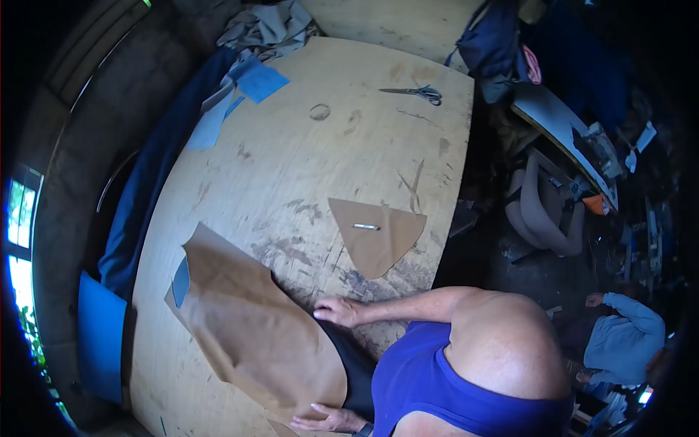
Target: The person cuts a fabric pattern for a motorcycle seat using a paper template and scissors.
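A large piece of brown leather-like material [262, 328] lies across the near part of the table, its far end slightly raised. Black material [357, 375] shows from beneath its near edge, and a bit of blue [181, 282] peeks out at the far left corner. My left hand [328, 419], a dark band at its wrist, rests with fingers apart at the brown piece's lower edge. My right hand [341, 311] lies palm down by its upper edge, over the black material, fingers extended. Neither hand visibly grasps anything.
A smaller brown cut piece [378, 247] carries a small silvery stick [366, 227]. Scissors [419, 93] lie near the table's [291, 160] far right corner. Blue pieces [258, 79] and crumpled cloth [269, 25] sit at the far left. Another person [625, 339] is at the right.
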`<state>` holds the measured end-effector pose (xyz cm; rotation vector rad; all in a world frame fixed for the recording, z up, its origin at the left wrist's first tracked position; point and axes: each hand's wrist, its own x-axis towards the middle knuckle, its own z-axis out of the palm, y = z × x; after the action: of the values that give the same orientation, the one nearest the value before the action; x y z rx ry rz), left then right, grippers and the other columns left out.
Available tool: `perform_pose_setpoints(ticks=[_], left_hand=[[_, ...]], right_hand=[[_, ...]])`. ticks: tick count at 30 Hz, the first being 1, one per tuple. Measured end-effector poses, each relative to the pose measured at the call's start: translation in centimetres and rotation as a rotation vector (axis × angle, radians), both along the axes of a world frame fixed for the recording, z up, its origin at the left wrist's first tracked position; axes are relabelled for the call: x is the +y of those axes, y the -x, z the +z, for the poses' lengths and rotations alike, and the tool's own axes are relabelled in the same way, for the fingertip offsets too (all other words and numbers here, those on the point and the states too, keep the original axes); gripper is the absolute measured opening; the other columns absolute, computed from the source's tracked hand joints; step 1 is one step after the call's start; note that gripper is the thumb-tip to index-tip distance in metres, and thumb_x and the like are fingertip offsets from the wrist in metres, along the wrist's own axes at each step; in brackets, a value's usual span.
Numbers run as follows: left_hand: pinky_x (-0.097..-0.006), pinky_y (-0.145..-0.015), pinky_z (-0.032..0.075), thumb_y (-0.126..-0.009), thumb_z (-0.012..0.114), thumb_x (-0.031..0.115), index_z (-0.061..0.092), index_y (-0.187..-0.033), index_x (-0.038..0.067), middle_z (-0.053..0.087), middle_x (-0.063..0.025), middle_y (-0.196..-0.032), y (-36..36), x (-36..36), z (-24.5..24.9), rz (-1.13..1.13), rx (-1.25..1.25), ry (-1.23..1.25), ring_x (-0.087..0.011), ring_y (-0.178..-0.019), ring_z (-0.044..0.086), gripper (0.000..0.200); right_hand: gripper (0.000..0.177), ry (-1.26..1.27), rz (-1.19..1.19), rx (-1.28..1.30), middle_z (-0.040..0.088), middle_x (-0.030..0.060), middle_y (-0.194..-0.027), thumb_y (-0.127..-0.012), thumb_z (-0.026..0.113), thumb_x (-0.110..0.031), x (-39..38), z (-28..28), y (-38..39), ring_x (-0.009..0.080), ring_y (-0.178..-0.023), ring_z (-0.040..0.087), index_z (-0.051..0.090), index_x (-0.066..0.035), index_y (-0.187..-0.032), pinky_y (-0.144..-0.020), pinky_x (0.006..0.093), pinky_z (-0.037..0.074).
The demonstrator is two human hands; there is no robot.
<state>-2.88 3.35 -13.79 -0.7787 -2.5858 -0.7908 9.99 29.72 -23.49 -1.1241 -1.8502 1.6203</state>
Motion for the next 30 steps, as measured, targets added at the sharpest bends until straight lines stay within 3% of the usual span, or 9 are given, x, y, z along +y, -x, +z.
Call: perform_pose_setpoints(ticks=[1, 3, 6, 9, 10, 15, 18, 25, 30], left_hand=[[-0.0488, -0.118, 0.036, -0.101, 0.065, 0.04, 0.042, -0.15, -0.007, 0.046, -0.0296, -0.151, 1.9, -1.3, -1.3, 0.045, 0.024, 0.005, -0.0411, -0.142, 0.043, 0.071], [-0.0471, -0.114, 0.042, -0.1, 0.066, 0.042, 0.041, -0.15, -0.009, 0.049, -0.0302, -0.148, 4.7, -2.0, -1.3, 0.152, -0.494, -0.209, -0.0397, -0.132, 0.053, 0.076], [-0.0444, -0.112, 0.043, -0.101, 0.065, 0.035, 0.043, -0.15, -0.006, 0.051, -0.028, -0.147, 7.3, -2.4, 0.5, 0.206, -0.856, -0.241, -0.0352, -0.132, 0.054, 0.068], [-0.0402, -0.106, 0.047, -0.099, 0.069, 0.031, 0.045, -0.147, -0.009, 0.056, -0.0266, -0.141, 6.7, -1.0, 2.0, 0.187, -0.896, -0.394, -0.0294, -0.126, 0.057, 0.067], [-0.0401, -0.107, 0.046, -0.098, 0.07, 0.029, 0.047, -0.145, -0.01, 0.056, -0.0259, -0.142, 8.8, -2.5, -1.3, 0.168, -0.686, -0.255, -0.0287, -0.126, 0.058, 0.065], [-0.0332, -0.083, 0.053, -0.096, 0.069, 0.012, 0.065, -0.111, -0.005, 0.071, -0.0102, -0.106, 5.4, -0.7, 2.0, 0.218, -0.426, -0.241, -0.0176, -0.092, 0.065, 0.023], [-0.032, -0.079, 0.052, -0.099, 0.065, 0.01, 0.064, -0.106, -0.003, 0.07, -0.0069, -0.1, 3.3, -1.4, 1.8, 0.214, -0.489, -0.443, -0.0136, -0.087, 0.064, 0.014], [-0.0291, -0.089, 0.053, -0.099, 0.064, 0.006, 0.066, -0.119, -0.003, 0.072, -0.0073, -0.108, -6.0, -9.5, 6.1, 0.216, -0.878, -0.483, -0.0129, -0.097, 0.065, 0.022], [-0.0332, -0.092, 0.056, -0.098, 0.069, 0.009, 0.06, -0.13, -0.004, 0.071, -0.0125, -0.119, -13.5, -19.8, 3.5, 0.717, -0.883, -0.723, -0.0174, -0.104, 0.069, 0.036]], right_hand=[[0.058, 0.135, 0.076, -0.004, 0.069, 0.0206, -0.116, -0.101, 0.056, -0.053, -0.8, 1.9, -1.3, 0.0313, -0.114, 0.066, 0.064, 0.002, -0.12, -0.098, 0.0424, 0.05], [0.066, 0.126, 0.027, -0.016, 0.069, 0.0195, -0.109, -0.1, 0.056, -0.061, -0.9, 1.6, -0.7, 0.0299, -0.108, 0.066, 0.065, 0.003, -0.115, -0.095, 0.0418, 0.051], [0.07, 0.394, 0.134, -0.024, 0.068, 0.0084, -0.101, -0.096, 0.057, -0.069, 4.1, 1.9, 2.9, 0.019, -0.096, 0.061, 0.068, -0.001, -0.109, -0.09, 0.0372, 0.05], [0.05, 0.813, 0.157, 0.455, 0.07, 0.0139, -0.128, -0.096, 0.07, -0.044, 6.2, 2.4, 6.8, 0.0215, -0.106, 0.069, 0.068, -0.001, -0.123, -0.098, 0.0386, 0.053], [0.05, 0.86, 0.139, 0.444, 0.071, 0.0166, -0.123, -0.097, 0.071, -0.028, 7.2, 3.4, 7.7, 0.0229, -0.108, 0.07, 0.06, 0.005, -0.133, -0.097, 0.0371, 0.056], [0.043, 0.706, -0.24, 0.471, 0.069, 0.0151, -0.122, -0.094, 0.072, -0.012, 6.6, -1.1, 9.5, 0.0237, -0.109, 0.067, 0.058, 0.005, -0.131, -0.099, 0.035, 0.053], [0.042, 0.765, -0.131, 0.519, 0.07, 0.0123, -0.118, -0.096, 0.071, -0.015, 6.4, -1.1, 7.7, 0.0204, -0.105, 0.068, 0.059, 0.004, -0.131, -0.091, 0.0323, 0.056], [0.028, 0.468, -0.009, 0.182, 0.069, 0.0001, -0.098, -0.101, 0.066, -0.019, 7.2, 0.8, 0.0, 0.0073, -0.079, 0.064, 0.064, -0.004, -0.124, -0.067, 0.0225, 0.052], [0.021, 0.052, 0.019, 0.182, 0.068, 0.0039, -0.1, -0.101, 0.065, -0.015, 14.5, -3.2, -1.0, 0.0117, -0.088, 0.064, 0.068, -0.003, -0.117, -0.075, 0.0262, 0.053]])
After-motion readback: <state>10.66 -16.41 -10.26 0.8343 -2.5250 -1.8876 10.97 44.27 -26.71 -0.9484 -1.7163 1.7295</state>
